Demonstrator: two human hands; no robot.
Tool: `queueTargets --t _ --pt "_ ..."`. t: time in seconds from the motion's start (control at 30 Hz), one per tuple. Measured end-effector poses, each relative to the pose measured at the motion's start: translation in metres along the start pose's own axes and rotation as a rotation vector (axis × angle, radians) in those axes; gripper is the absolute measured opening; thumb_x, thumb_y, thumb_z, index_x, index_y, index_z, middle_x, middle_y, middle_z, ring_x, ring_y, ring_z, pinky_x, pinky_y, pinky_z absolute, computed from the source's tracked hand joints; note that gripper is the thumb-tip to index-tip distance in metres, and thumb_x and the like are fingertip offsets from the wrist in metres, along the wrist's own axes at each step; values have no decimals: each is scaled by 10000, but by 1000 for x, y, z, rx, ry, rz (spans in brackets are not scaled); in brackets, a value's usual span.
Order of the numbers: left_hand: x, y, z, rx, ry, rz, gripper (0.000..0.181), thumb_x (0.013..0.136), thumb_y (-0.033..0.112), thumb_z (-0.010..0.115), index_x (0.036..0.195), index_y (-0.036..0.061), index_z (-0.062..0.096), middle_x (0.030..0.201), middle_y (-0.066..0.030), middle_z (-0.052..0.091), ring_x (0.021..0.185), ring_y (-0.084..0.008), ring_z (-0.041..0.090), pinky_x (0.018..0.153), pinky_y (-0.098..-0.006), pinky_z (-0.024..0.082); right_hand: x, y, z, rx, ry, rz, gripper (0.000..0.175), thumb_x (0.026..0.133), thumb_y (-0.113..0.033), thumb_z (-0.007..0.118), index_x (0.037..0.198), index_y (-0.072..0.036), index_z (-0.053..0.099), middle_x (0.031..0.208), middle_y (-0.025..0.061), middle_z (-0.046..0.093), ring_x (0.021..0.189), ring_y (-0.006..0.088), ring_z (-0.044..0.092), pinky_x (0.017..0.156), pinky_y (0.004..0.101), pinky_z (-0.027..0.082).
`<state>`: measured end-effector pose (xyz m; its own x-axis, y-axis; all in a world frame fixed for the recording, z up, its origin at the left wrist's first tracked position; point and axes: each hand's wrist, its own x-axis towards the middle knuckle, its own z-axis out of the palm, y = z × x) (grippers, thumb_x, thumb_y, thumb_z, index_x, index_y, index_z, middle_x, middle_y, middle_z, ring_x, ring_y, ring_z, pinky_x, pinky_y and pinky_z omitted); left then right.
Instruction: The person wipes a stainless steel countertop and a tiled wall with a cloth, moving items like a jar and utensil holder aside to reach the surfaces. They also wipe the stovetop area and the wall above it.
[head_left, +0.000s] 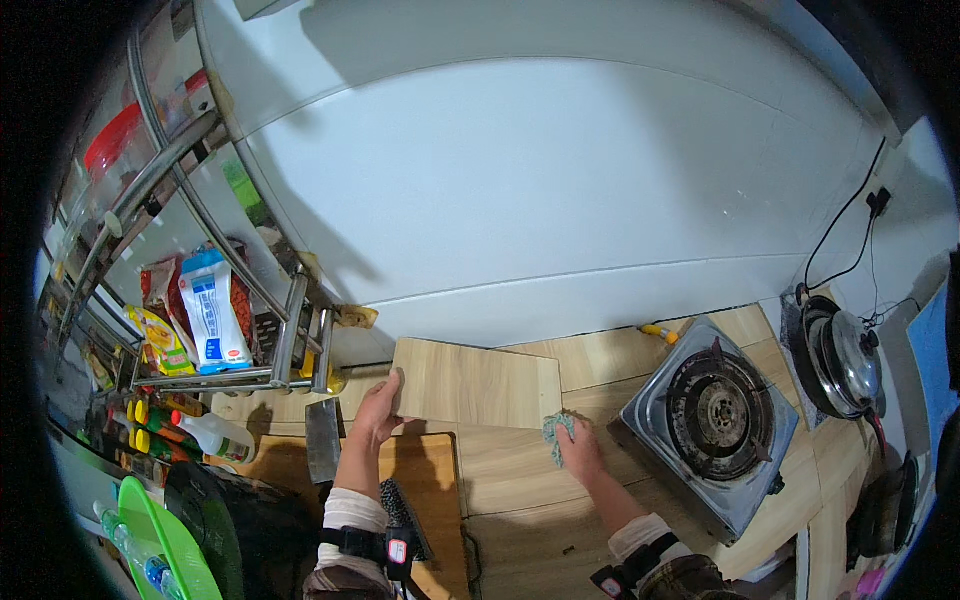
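Note:
My left hand (381, 405) grips the left edge of a rectangular wood-grain board (480, 382), which is raised over the wood-grain countertop (517, 480). In my right hand (579, 450) is a crumpled greenish cloth (557, 435), pressed at the board's lower right corner. Below my left hand lies a wooden cutting board (431, 487), partly hidden by my forearm. A cleaver's broad metal blade (323, 441) lies on it, left of my left wrist. A dark speckled object (401, 510) shows beside my left forearm.
On the right stand a single-burner gas stove (712, 420) and a lidded metal pan (847, 360). A metal rack (281, 330) holds food packets at the left, with bottles (217, 435) under it. A green basin (150, 532) is at lower left. A white wall (525, 187) rises behind.

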<state>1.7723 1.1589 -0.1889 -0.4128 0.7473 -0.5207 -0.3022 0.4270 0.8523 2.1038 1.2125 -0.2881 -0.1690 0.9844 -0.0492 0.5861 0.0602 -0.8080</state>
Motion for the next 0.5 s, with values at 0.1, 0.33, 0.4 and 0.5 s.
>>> queueTargets --t 0.1,0.33,0.4,0.5 --pt "-31 15 6 -51 -131 35 459 869 336 540 1200 29 456 1078 -73 565 920 -182 582 688 -347 517 4 4 -1 -40 -38 0 429 845 -328 518 1089 26 527 1053 248 517 1006 393 482 867 442 390" --pt "-89 -11 2 -138 -189 33 376 770 94 627 1103 -25 500 997 -132 586 854 -203 609 655 -324 539 1 6 1 51 11 -9 385 858 -304 504 1083 8 524 1069 234 514 998 379 493 852 421 396" --pt "-115 -22 6 -213 -148 61 367 746 56 625 1084 -31 511 967 -129 597 830 -218 613 668 -330 536 -3 3 1 60 -20 10 400 851 -310 509 1071 24 529 1047 257 515 999 393 482 871 438 382" --pt "-161 -35 14 -307 -55 172 361 719 17 598 1066 -53 525 954 -133 603 831 -243 610 732 -347 515 -15 -6 -1 125 -66 5 389 849 -307 512 1048 27 523 989 254 542 943 398 510 828 437 403"
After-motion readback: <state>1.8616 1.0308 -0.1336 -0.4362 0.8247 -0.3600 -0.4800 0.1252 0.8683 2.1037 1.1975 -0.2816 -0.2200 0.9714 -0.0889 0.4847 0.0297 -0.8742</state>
